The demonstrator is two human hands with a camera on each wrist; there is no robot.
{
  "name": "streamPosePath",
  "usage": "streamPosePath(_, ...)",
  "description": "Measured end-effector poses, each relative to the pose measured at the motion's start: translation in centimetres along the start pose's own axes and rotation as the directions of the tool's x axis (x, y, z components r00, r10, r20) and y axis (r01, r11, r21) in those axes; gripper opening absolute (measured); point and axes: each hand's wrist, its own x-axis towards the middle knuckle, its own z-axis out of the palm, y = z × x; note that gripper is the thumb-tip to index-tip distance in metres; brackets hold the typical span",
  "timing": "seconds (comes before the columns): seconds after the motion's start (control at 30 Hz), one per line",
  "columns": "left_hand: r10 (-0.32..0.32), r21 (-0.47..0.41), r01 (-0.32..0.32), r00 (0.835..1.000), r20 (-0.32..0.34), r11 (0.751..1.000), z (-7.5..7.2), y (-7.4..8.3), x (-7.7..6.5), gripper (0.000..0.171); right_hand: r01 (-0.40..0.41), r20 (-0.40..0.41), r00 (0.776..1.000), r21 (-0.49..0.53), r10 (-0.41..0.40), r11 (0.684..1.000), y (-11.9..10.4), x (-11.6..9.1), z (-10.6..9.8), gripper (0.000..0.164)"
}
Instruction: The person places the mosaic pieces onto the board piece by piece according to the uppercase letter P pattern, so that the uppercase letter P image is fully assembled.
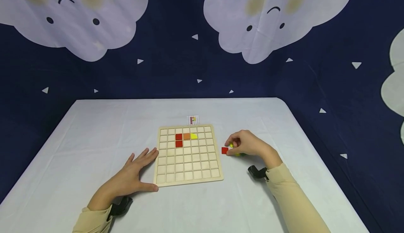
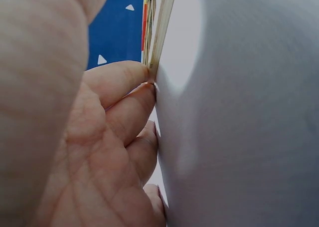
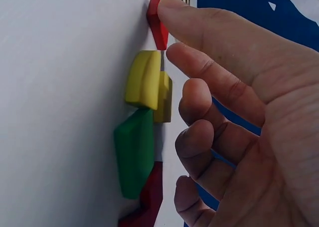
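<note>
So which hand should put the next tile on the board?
Probably the right hand: it's right at a loose red tile, with a green tile close by. The left hand is across the board, at its left edge.

The left hand (image 2: pixel 94 152) touches the wooden board (image 2: pixel 162 32) (a red strip (image 2: pixel 144 28) shows).

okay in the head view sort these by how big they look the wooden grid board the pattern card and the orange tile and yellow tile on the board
Largest to smallest:
1. Wooden grid board
2. Pattern card
3. Orange tile and yellow tile: too alike to rank
</note>
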Motion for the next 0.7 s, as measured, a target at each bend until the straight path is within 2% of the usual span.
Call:
streamPosePath(0.23,-0.014,0.012,0.014,1.0,0.003,1.0,-0.04,0.22,0.06,0.122,0.015,-0.01,1.0,-0.014,-0.015,1.0,0.09,-0.62,0.14,0.02)
streamPosePath(0.7,-0.027,0.009,0.027,1.0,0.005,1.0,-0.01,0.26,0.06,0.122,0.066,-0.037,0.997,-0.031,-0.067,0.997,0.67,-0.48,0.61,0.019)
